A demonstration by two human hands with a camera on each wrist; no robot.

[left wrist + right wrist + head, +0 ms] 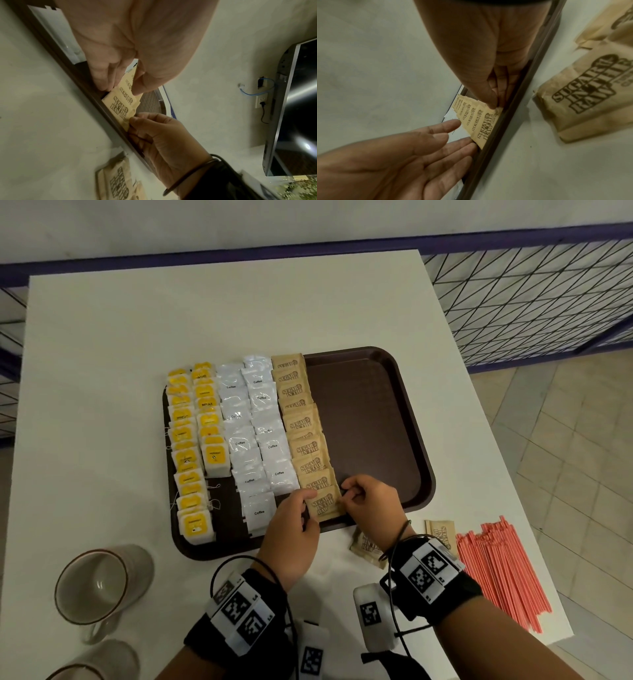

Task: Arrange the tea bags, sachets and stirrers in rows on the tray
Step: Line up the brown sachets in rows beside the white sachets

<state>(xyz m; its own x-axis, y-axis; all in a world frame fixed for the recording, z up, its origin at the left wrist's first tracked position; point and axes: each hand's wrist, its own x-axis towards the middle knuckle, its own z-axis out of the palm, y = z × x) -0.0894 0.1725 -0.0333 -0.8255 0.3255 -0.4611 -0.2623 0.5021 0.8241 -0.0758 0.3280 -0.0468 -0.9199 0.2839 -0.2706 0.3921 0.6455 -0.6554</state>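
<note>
On the brown tray (424, 440) lie rows of yellow tea bags (193, 446), white coffee sachets (253, 440) and brown sugar sachets (301, 419). Both hands meet at the nearest sugar sachet (323, 505) (120, 106) (486, 125), which lies at the row's near end by the tray's front rim (513, 108). My left hand (305, 505) (462, 132) touches its left edge with straight fingers and the thumb on top. My right hand (346, 498) (135, 121) pinches its right edge with curled fingers. Red stirrers (500, 570) lie bundled on the table to the right.
Two loose sugar sachets (368, 544) (442, 534) lie on the white table just off the tray's front right corner. Two mugs (99, 580) (96, 662) lie at the near left. The tray's right half is bare. The table edge runs close behind the stirrers.
</note>
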